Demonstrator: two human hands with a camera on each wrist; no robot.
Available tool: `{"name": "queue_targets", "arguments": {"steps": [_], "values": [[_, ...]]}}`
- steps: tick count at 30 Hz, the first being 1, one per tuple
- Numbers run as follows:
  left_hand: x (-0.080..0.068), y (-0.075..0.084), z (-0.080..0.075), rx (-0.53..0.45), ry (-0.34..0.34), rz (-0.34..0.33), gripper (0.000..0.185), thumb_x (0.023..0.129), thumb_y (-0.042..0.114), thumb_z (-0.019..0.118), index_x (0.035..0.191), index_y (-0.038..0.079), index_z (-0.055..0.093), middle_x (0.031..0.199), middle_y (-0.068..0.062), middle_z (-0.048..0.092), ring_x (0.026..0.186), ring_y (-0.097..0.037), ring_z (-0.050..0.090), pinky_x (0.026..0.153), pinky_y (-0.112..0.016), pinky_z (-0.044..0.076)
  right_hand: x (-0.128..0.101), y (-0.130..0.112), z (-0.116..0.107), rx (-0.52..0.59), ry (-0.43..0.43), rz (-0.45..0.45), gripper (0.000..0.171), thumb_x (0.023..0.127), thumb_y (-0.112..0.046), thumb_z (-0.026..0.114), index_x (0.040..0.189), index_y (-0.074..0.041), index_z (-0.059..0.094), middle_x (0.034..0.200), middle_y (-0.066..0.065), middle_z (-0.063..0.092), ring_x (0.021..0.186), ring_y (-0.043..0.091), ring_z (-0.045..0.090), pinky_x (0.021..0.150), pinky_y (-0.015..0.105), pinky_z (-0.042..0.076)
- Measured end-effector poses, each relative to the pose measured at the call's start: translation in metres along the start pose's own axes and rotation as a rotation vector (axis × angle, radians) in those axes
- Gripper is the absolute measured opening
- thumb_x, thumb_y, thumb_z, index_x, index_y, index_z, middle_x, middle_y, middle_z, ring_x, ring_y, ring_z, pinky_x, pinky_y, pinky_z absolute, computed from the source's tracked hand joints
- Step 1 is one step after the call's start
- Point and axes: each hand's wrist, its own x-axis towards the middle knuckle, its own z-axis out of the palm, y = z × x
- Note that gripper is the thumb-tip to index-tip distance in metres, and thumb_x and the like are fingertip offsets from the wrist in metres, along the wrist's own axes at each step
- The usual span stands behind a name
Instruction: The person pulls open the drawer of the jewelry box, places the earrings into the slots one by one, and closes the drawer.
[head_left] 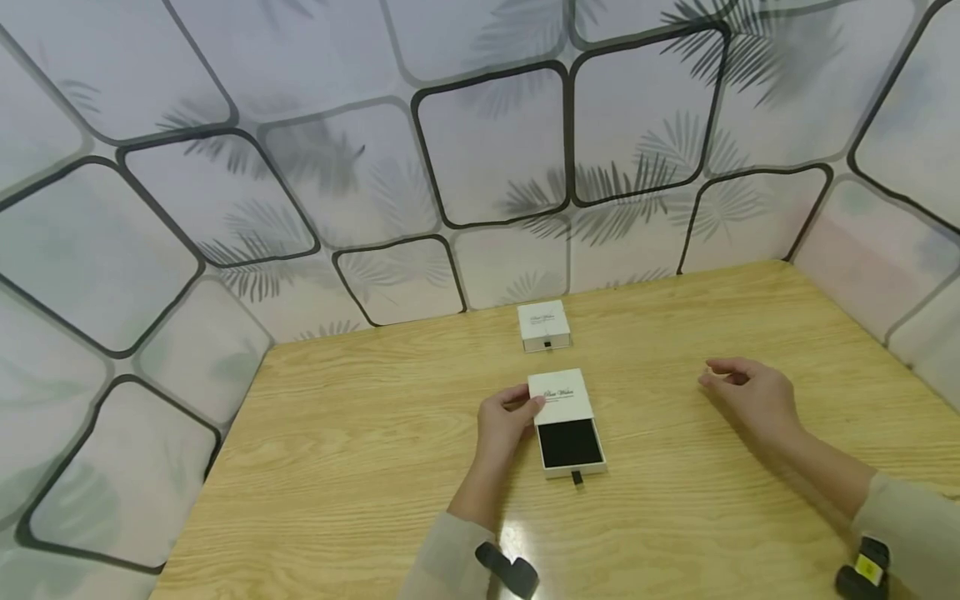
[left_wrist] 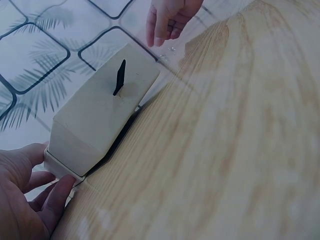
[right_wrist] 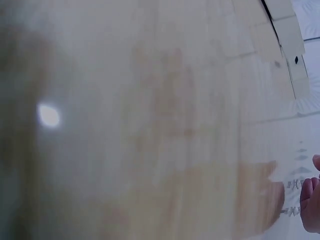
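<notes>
Left hand (head_left: 504, 421) grips open drawer box (head_left: 566, 422), right hand (head_left: 750, 398) well apart.

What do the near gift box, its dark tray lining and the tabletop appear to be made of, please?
Near gift box: probably matte cream card, with crisp folded edges and printed script on top.
Tray lining: looks like black foam or velvet, flat with no shine; which one is unclear.
Tabletop: pale wood or wood-look laminate, with grain lines and a glossy glare spot.

My left hand (head_left: 504, 421) grips with curled fingers; my right hand (head_left: 750, 396) hovers, seemingly pinching thumb to forefinger.
</notes>
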Motion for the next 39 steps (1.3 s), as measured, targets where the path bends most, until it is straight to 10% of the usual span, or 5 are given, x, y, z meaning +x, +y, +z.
{"name": "queue_targets", "arguments": {"steps": [15, 25, 39], "values": [[0.001, 0.0, 0.0, -0.001, -0.001, 0.006, 0.035, 0.08, 0.012, 0.075, 0.112, -0.001, 0.067, 0.103, -0.012, 0.067, 0.07, -0.011, 0.064, 0.061, -0.026, 0.058, 0.016, 0.014, -0.004, -0.086, -0.087, -0.026, 0.037, 0.088, -0.022, 0.069, 0.112, 0.005, 0.064, 0.103, 0.024, 0.067, 0.073, -0.018, 0.045, 0.061, 0.007, 0.044], [-0.005, 0.012, 0.0, 0.002, -0.01, -0.001, 0.035, 0.082, 0.007, 0.073, 0.114, -0.004, 0.065, 0.105, -0.015, 0.067, 0.069, -0.009, 0.062, 0.061, -0.026, 0.058, 0.025, 0.012, -0.003, -0.139, -0.188, -0.012, 0.035, 0.091, -0.023, 0.065, 0.111, 0.005, 0.064, 0.106, 0.024, 0.067, 0.095, 0.04, 0.061, 0.079, 0.05, 0.053], [-0.028, 0.04, -0.001, 0.027, -0.016, 0.008, 0.033, 0.084, 0.006, 0.07, 0.113, -0.007, 0.064, 0.102, -0.016, 0.067, 0.069, -0.007, 0.06, 0.063, -0.026, 0.058, 0.028, 0.009, -0.001, -0.167, -0.206, -0.03, 0.024, 0.093, -0.02, 0.062, 0.101, 0.001, 0.066, 0.094, 0.017, 0.068, 0.08, 0.021, 0.059, 0.067, 0.031, 0.05]]}}
